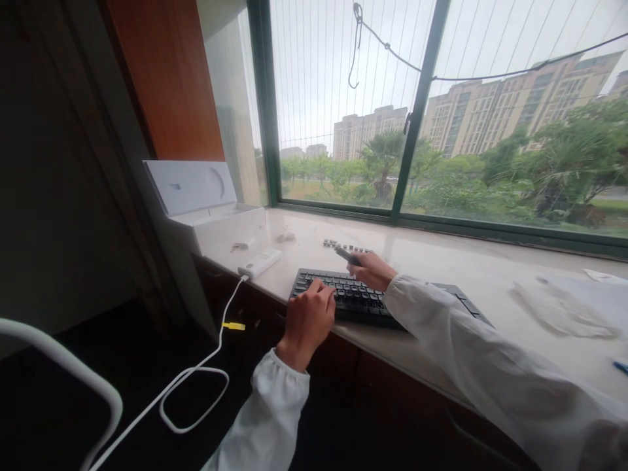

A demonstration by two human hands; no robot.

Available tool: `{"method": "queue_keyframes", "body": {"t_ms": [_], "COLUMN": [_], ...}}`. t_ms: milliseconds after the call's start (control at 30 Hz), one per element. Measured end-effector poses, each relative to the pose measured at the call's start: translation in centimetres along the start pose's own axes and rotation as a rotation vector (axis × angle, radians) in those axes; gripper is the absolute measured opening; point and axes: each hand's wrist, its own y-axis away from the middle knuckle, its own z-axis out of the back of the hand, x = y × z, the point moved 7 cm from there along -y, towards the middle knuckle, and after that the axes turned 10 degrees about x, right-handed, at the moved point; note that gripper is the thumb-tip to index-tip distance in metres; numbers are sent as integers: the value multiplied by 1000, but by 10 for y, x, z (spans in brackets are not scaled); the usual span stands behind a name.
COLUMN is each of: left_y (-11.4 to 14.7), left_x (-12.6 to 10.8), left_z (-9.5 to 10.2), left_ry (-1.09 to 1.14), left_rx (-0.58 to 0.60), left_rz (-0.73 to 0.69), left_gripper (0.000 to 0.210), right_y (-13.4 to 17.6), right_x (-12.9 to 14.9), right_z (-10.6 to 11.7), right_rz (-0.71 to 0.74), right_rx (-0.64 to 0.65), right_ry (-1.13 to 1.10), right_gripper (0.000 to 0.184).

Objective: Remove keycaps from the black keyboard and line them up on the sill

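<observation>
A black keyboard [363, 302] lies at the front edge of the pale windowsill; some of its keys look lighter or uncapped, though this is blurred. My left hand [310, 320] is over its front left edge, fingers bent and closed onto the keys, thumb out of sight. My right hand [373, 271] is above the keyboard's back edge, closed around a dark stick-shaped tool [347, 256] that points left. Just beyond the tool, several small keycaps [338, 245] are set out in rows on the sill. My right sleeve covers part of the keyboard's right side.
Left on the sill stands an open white box [228, 226]. Near it, a white power strip [259, 263] has a white cable [220, 340] hanging off the edge with a yellow tag. Crumpled clear plastic [559, 307] and papers lie at right, a blue pen [621, 367] at the far right.
</observation>
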Motion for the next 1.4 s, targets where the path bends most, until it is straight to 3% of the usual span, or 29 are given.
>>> {"method": "queue_keyframes", "body": {"t_ms": [67,233,633,1400], "left_y": [-13,-25,-47,-43], "left_x": [3,8,8,4], "left_z": [0,-2,3,-4], "left_ry": [-65,-109,-138,-168], "left_rx": [84,150,185,212], "left_rz": [-59,-124,-147,-156], "left_gripper": [33,29,13,13], "right_y": [-1,-2,9,9], "right_x": [-4,-8,-4,-4], "right_z": [-6,-24,-40,-42], "right_rz": [-20,-57,-208,-197], "right_rx": [-4,10,-34,-10], "right_ry": [67,170,243,284], "right_gripper": [17,19,20,21]}}
